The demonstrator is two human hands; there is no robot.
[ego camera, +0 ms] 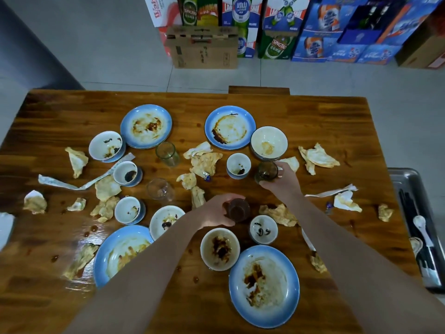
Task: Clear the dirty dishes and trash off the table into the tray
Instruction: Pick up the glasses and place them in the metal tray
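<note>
My left hand grips a small glass with dark dregs near the middle of the wooden table. My right hand curls round a second tinted glass just beyond it. Several blue-rimmed dirty plates, such as the near one and a far one, lie around. Stained bowls, small cups and several crumpled greasy napkins are scattered over the table. A metal tray sits at the right edge, holding a white spoon and dark chopsticks.
Two more clear glasses stand left of centre. Sauce drops spot the tabletop. A chair back stands at the far side. Stacked beer cartons and a cardboard box line the wall beyond.
</note>
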